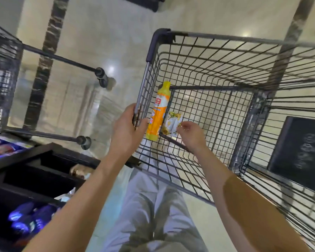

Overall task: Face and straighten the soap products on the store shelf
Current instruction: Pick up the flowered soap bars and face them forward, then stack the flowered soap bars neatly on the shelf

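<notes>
1. Pale glossy floor (102, 33) with dark marble stripes filled the top and centre of the head view. A dark store shelf (35, 160) sat at lower left, holding blurred blue packs (24, 220).
2. A wire cart (244, 38) took up the right half, and a second cart (4, 70) showed at the upper left edge.
3. At centre, the left hand (127, 126) was clenched round the wire cart's left rim.
4. An orange bottle (157, 113) lay inside the wire cart against that wall, just right of the left hand.
5. The right hand (191, 135) reached into the wire cart, its fingertips pinching the edge of a pale soap packet (171, 124) just beside the orange bottle.
</notes>
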A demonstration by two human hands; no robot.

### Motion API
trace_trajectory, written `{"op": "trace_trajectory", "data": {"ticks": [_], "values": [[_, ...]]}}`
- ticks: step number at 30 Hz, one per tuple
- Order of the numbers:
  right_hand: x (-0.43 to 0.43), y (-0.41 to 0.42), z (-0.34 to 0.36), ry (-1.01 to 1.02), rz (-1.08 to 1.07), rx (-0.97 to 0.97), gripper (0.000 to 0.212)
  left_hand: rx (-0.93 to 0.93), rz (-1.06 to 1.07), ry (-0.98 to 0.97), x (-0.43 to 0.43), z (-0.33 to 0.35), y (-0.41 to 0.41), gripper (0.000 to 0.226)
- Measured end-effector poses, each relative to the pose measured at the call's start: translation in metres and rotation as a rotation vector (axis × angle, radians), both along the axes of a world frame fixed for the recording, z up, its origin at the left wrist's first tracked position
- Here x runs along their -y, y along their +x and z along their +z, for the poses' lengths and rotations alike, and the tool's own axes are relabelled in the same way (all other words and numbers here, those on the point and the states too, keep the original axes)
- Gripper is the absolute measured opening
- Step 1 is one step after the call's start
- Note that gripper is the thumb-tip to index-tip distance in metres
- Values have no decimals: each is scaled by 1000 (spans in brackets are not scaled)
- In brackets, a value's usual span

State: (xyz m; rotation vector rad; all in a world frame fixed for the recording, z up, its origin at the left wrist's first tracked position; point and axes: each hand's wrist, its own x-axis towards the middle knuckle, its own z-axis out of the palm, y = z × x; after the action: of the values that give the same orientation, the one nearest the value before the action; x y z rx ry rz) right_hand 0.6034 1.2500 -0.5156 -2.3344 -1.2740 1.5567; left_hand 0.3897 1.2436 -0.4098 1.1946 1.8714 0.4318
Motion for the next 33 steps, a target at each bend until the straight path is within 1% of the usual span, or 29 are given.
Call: {"op": "trace_trajectory", "data": {"ticks": [3, 6, 10, 12, 13, 15, 16, 17, 18, 19, 20, 21, 23, 27, 30, 33], "values": [[-9, -6, 52, 163, 370, 57, 36, -73, 10, -24, 13, 25, -10, 47], [-21, -23, 116, 314, 685, 96, 30, -181, 31, -48, 36, 61, -26, 41], [-25, -55, 189, 589, 1122, 147, 25, -334, 81, -23, 85, 113, -38, 33], [-19, -74, 218, 693, 1316, 117, 22, -396, 161, 6, 119, 134, -37, 30], [-12, -84, 231, 740, 1407, 78, 24, -421, 219, 12, 139, 144, -36, 31], [5, -105, 250, 814, 1586, 5, 36, -457, 346, 4, 186, 158, -33, 33], [15, -117, 258, 854, 1672, -11, 38, -482, 424, 9, 210, 164, -30, 30], [27, -128, 267, 896, 1747, -18, 33, -512, 500, 5, 235, 169, -28, 24], [40, -140, 274, 947, 1810, -46, 26, -540, 574, -3, 259, 172, -26, 19], [56, -152, 281, 977, 1871, -93, 24, -574, 657, -8, 283, 176, -23, 17], [73, -163, 285, 1000, 1930, -145, 25, -602, 742, -2, 308, 179, -20, 20], [96, -176, 290, 1011, 1997, -207, 26, -607, 833, 11, 338, 186, -14, 27], [130, -193, 296, 1022, 2083, -291, 26, -591, 930, 34, 377, 193, -5, 40], [224, -227, 315, 1178, 2242, -448, 22, -643, 1141, -82, 468, 204, 17, 56], [306, -244, 328, 1238, 2331, -602, 21, -711, 1303, -129, 540, 205, 42, 44], [391, -253, 334, 1250, 2421, -725, 23, -715, 1478, -207, 609, 209, 68, 29]]}}
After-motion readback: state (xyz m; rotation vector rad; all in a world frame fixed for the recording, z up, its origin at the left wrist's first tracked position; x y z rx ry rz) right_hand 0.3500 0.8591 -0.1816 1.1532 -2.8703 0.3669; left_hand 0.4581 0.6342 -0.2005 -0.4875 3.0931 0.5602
